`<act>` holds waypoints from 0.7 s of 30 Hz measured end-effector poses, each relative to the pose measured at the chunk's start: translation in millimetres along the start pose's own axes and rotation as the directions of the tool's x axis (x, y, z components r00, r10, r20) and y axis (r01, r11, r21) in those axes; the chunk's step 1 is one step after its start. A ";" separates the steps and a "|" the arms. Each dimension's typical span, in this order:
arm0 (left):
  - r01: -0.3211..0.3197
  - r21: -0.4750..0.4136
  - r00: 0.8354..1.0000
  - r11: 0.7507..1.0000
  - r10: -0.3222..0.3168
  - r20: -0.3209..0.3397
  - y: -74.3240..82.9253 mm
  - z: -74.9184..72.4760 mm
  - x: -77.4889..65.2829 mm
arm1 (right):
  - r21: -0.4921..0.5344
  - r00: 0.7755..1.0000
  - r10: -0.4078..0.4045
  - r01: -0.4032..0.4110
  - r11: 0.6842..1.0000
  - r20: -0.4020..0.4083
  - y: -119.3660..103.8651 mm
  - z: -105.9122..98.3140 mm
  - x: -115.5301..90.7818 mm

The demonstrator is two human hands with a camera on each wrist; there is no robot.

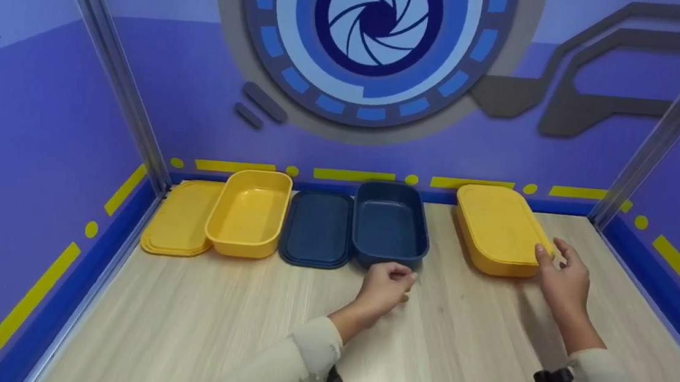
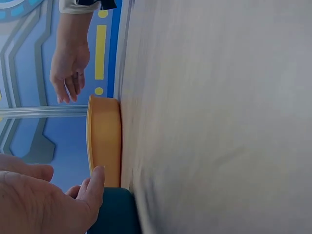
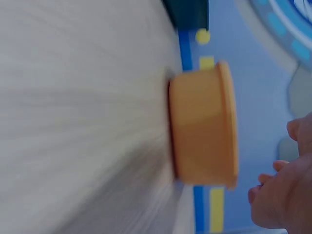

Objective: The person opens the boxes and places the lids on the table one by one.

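A yellow box (image 1: 503,230) with a flat yellow lid on top stands at the right; its side (image 3: 202,126) shows in the right wrist view. Beside its near right corner is my right hand (image 1: 563,281), fingers bent and thumb over the lid's corner in the head view; the right wrist view shows it apart from the box. My left hand (image 1: 383,290) hovers just in front of an uncovered dark blue box (image 1: 391,226), fingers loosely curled and nothing held. In the left wrist view that hand (image 2: 53,200) is beside the blue box (image 2: 116,212).
Left of the blue box lies a dark blue lid (image 1: 317,229). Further left come an uncovered yellow box (image 1: 249,214) and a yellow lid (image 1: 184,217). All stand along the back of the wooden table (image 1: 455,349), before a printed wall (image 1: 343,154). Side panels bound the table.
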State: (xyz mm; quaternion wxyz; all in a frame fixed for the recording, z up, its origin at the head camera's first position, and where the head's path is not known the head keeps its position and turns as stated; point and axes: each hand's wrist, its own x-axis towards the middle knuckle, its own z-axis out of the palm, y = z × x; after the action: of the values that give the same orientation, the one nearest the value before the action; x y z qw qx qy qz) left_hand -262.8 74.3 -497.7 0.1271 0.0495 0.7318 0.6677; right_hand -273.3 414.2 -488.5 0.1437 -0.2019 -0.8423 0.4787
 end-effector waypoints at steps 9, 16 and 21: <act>-0.003 0.081 0.999 0.997 0.006 -0.039 9.9 43.4 34.7 | 0.002 0.986 0.136 -0.137 0.991 0.095 11.5 2.0 31.2; -0.023 0.169 0.998 0.985 0.031 -0.046 4.1 66.5 53.7 | -0.017 0.972 0.197 -0.196 0.980 0.129 21.4 7.2 37.9; -0.006 0.222 1.000 0.975 0.011 -0.024 6.6 86.3 61.0 | 0.006 0.970 0.218 -0.220 0.976 0.109 26.2 7.1 39.7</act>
State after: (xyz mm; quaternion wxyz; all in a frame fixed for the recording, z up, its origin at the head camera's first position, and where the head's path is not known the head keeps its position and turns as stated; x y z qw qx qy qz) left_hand -300.4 173.0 -505.1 0.1088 0.0582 0.8032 0.5828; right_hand -305.9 439.9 -512.8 0.0462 -0.2661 -0.8171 0.5093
